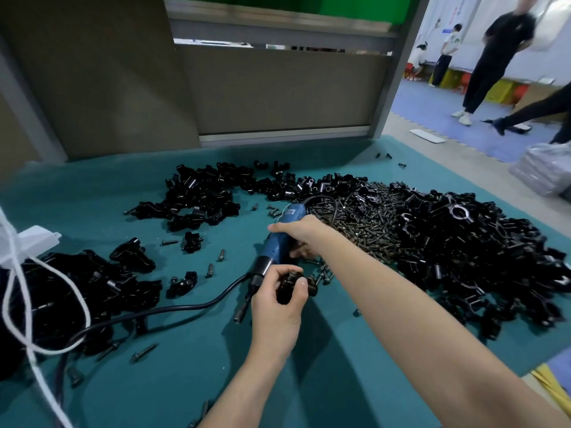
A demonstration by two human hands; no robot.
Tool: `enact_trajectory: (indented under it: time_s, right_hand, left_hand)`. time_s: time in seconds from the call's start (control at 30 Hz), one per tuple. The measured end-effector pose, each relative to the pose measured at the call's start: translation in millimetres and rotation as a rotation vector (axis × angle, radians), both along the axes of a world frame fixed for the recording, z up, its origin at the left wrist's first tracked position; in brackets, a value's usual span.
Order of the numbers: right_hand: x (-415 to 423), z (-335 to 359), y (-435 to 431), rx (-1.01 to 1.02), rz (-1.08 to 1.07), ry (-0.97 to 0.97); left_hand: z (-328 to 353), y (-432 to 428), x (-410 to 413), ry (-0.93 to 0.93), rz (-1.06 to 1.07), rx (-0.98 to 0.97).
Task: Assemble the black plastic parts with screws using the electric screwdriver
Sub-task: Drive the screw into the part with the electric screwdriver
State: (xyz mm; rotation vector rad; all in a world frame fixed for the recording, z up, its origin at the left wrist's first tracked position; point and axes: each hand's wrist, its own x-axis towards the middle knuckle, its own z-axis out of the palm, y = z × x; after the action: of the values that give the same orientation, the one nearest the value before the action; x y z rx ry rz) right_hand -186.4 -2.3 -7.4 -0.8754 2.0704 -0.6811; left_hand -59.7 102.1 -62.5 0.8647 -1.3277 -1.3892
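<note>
Part steadied for driving
Left hand (275, 310) pinches a black plastic part (289, 287); right hand (301, 234), just beyond, grips the blue electric screwdriver (276, 244).

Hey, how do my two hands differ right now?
The left hand holds a black part; the right hand grips the blue screwdriver. The left hand lies nearer the camera, the right hand farther out, by the screws. Both are curled round something over the green table.

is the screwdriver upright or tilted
Tilted: the right hand grips the electric screwdriver, bit end slanting down beside the left hand holding a black part.
</note>
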Motion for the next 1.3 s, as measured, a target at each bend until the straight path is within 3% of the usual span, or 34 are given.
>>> enact_trajectory:
  time_s: [0.1, 0.23, 0.47, 0.57, 0.73, 0.93, 1.1, 1.3]
  right_hand:
    - [8, -6, -7, -0.078, -0.105, -0.073]
    - [4, -10, 2, -0.285, -0.299, -0.363]
    - [-18, 29, 21, -0.850, -0.560, -1.145]
    - [-25, 38, 31, -1.086, -0.451, -1.398]
    - [-29, 36, 42, -1.235, -0.316, -1.402]
    - [-44, 32, 64, -1.245, -0.321, -1.458]
    - [-53, 40, 56, -1.216, -0.386, -1.333]
    - [-53, 52, 39, -1.193, -0.259, -1.253]
  left_hand:
    - [1, 0, 1, -0.030, -0.006, -0.019]
    - [3, 1, 3, -0.081, -0.045, 0.001]
    - [4, 0, 5, -0.145, -0.055, -0.050]
    - [4, -13, 11, -0.122, 0.039, -0.020]
    - [-3, -27, 16, -0.083, 0.165, 0.054]
    - [1, -28, 16, -0.172, 0.083, -0.095]
    - [3, -25, 14, -0.236, 0.121, -0.119]
    - [-1, -28, 14, -0.275, 0.154, -0.130]
